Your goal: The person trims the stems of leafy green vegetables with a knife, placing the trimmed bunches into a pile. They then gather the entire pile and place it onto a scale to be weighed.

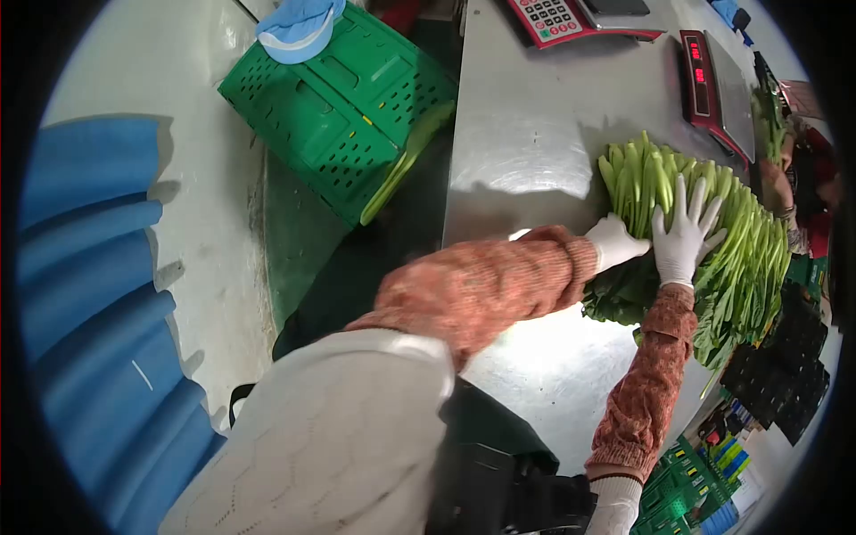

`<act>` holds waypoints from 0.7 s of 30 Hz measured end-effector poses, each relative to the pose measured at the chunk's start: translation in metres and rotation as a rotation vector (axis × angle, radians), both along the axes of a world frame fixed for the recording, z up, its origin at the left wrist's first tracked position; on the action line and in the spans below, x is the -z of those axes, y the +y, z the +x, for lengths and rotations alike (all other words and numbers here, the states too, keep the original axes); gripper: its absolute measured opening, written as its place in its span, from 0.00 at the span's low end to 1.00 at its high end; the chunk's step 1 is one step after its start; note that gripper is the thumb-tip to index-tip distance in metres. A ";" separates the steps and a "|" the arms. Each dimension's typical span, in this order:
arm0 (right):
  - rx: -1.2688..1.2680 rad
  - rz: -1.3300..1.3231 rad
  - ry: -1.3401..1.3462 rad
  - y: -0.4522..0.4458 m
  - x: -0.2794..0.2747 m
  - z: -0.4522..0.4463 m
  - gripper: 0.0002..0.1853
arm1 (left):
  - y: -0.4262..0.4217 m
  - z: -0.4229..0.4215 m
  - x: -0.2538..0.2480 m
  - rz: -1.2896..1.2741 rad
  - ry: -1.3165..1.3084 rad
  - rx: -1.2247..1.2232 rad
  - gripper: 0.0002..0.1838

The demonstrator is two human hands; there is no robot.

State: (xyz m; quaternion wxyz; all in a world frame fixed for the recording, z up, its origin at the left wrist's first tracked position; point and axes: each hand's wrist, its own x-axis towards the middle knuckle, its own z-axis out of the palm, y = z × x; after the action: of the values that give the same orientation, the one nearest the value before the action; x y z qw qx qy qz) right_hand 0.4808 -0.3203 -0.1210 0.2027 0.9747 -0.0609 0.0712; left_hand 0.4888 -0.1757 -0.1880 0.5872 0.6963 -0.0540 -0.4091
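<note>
A wide pile of leafy greens (744,241) with long pale-green stalks lies on the metal table, cut ends toward the scales and dark leaves toward me. My right hand (683,234), in a white glove, rests flat on top of the stalks with its fingers spread. Beside it, at the pile's left edge, my left hand (615,242), also gloved, is curled against the stalks, thumb pointing right. Its fingertips are partly hidden among them.
Two red scales, one with a keypad (548,18) and one with a lit display (700,76), stand on the metal table (517,134). A green crate (343,107) holding a blue cap (299,28) is at the left. Another person's hand (777,183) holds greens at far right.
</note>
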 end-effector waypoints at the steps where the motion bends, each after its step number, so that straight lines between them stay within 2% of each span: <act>1: 0.023 -0.002 0.014 0.005 -0.002 -0.001 0.36 | 0.024 -0.002 -0.005 -0.012 -0.027 0.152 0.51; 2: 0.003 0.030 0.001 0.008 -0.001 -0.002 0.36 | 0.068 -0.003 -0.031 0.021 -0.129 0.207 0.37; 3: -0.001 0.052 -0.022 0.008 -0.002 -0.002 0.36 | 0.092 -0.015 -0.023 -0.198 -0.090 -0.039 0.26; 4: 0.029 0.088 -0.013 0.014 -0.009 -0.003 0.37 | 0.135 -0.014 -0.035 -0.189 -0.280 -0.093 0.23; 5: -0.034 0.165 -0.052 0.010 -0.008 -0.001 0.37 | 0.186 -0.004 -0.038 -0.005 -0.586 -0.214 0.20; 6: -0.186 0.426 -0.145 -0.002 0.002 0.002 0.37 | 0.226 0.004 -0.026 0.229 -0.816 -0.327 0.17; 7: -0.003 0.190 -0.046 0.017 -0.013 -0.001 0.36 | 0.266 0.012 -0.007 0.504 -0.970 -0.379 0.15; 8: -0.039 0.245 -0.088 0.016 -0.012 -0.001 0.36 | 0.301 0.013 0.023 0.811 -1.012 -0.339 0.22; 10: -0.050 0.295 -0.108 0.018 -0.013 -0.003 0.36 | 0.350 -0.004 0.090 1.051 -1.024 -0.207 0.42; 11: -0.056 0.314 -0.117 0.018 -0.012 -0.003 0.36 | 0.352 -0.012 0.091 1.082 -0.853 -0.125 0.48; 12: -0.050 0.345 -0.093 0.019 -0.018 -0.002 0.36 | 0.363 -0.020 0.111 1.105 -0.837 -0.055 0.45; 13: -0.045 0.373 -0.071 0.021 -0.021 -0.003 0.36 | 0.362 -0.025 0.110 1.093 -0.727 -0.038 0.35; 15: -0.129 0.480 -0.151 0.013 -0.013 -0.005 0.37 | 0.383 -0.027 0.164 1.081 -1.017 -0.009 0.28; 17: -0.140 0.508 -0.178 0.011 -0.009 -0.008 0.37 | 0.408 -0.018 0.211 0.965 -0.670 -0.049 0.22; 19: -0.202 0.639 -0.248 0.004 0.007 -0.004 0.36 | 0.425 -0.012 0.178 0.833 -0.479 -0.308 0.18; 21: -0.183 0.575 -0.211 0.012 -0.009 -0.010 0.36 | 0.433 -0.017 0.118 0.847 -0.610 -0.398 0.17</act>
State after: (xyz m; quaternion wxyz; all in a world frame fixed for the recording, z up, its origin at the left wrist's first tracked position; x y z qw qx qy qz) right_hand 0.4704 -0.3086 -0.1120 -0.0956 0.9808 -0.0111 0.1695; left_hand 0.4718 0.2573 -0.3064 0.2798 0.9550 0.0803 -0.0563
